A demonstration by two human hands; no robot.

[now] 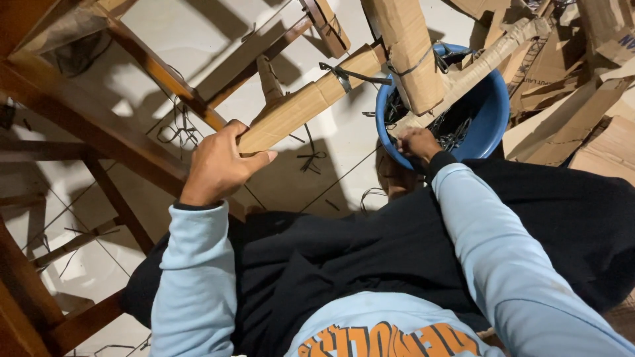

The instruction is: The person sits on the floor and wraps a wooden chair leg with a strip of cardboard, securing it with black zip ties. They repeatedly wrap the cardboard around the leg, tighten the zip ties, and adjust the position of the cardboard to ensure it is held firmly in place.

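My left hand (221, 165) grips the end of a cardboard-wrapped wooden bar (311, 99) that slants up to the right, bound with a black strap. My right hand (418, 143) reaches down to the near rim of a blue plastic basin (493, 109) holding several black ties; whether its fingers hold one is hidden. A second cardboard-wrapped leg (407, 53) stands over the basin. Both arms wear light blue sleeves, and dark trousers cover my lap.
Brown wooden furniture frames (99, 125) cross the left side over a pale tiled floor. Loose black ties (178, 129) lie scattered on the tiles. A heap of torn cardboard pieces (575, 99) fills the upper right.
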